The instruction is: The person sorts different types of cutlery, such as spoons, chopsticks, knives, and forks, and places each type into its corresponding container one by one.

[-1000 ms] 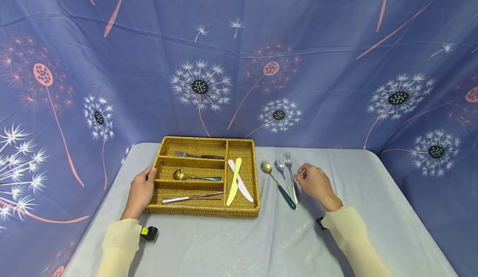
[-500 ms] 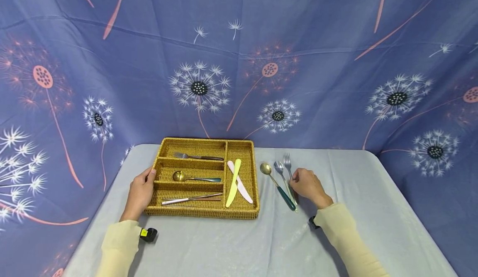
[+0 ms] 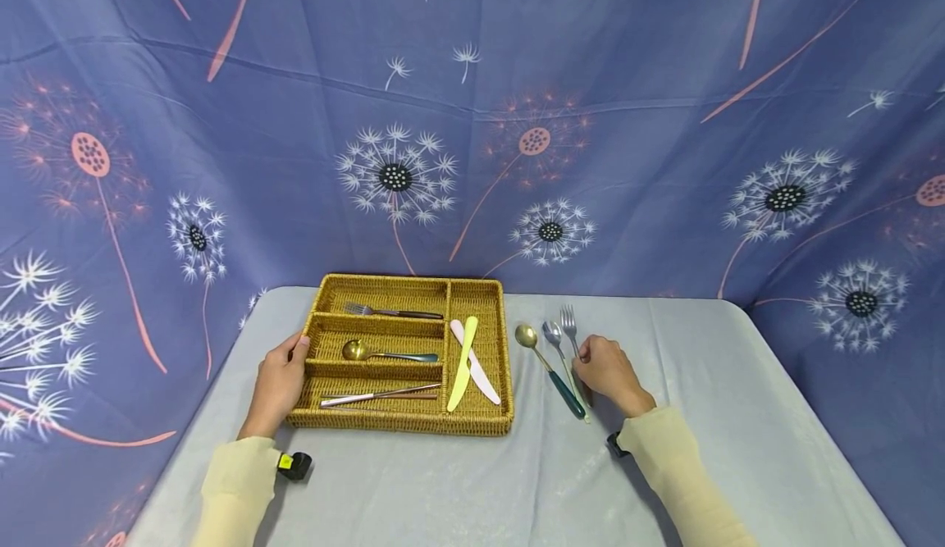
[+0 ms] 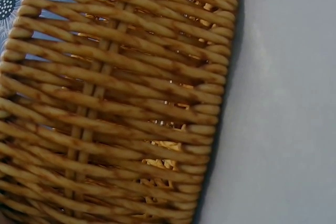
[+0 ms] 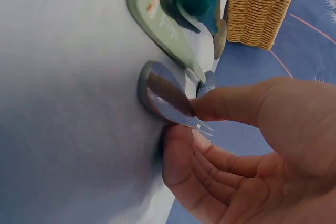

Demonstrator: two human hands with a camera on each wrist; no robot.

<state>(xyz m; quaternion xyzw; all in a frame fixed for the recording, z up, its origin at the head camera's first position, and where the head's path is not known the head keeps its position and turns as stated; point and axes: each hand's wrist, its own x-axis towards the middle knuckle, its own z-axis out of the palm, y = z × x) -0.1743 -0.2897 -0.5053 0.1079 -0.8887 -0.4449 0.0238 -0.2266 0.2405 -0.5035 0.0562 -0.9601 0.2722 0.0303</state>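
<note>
My left hand [image 3: 279,379] grips the left wall of a wicker cutlery tray [image 3: 402,425], its thumb at the rim; the left wrist view is filled by the woven side. To the tray's right, my right hand [image 3: 609,373] pinches the handle of a silver fork [image 3: 569,323] between thumb and fingers. In the right wrist view the rounded handle end [image 5: 157,90] sticks out from the fingertips, close over the cloth. Beside it lie a silver spoon [image 3: 552,334] with a pale green handle and a gold spoon [image 3: 527,335] with a dark green handle.
Inside the tray are a dark-handled fork [image 3: 406,314], a green-handled gold spoon [image 3: 357,350], thin metal-and-brown sticks [image 3: 369,395], and a yellow knife [image 3: 461,371] crossing a pink one [image 3: 483,379]. A patterned blue curtain [image 3: 650,227] hangs behind the cloth-covered table [image 3: 472,490].
My right hand has moved left and down to the silver fork and taken its handle between thumb and fingers. The left hand and tray have stayed in place.
</note>
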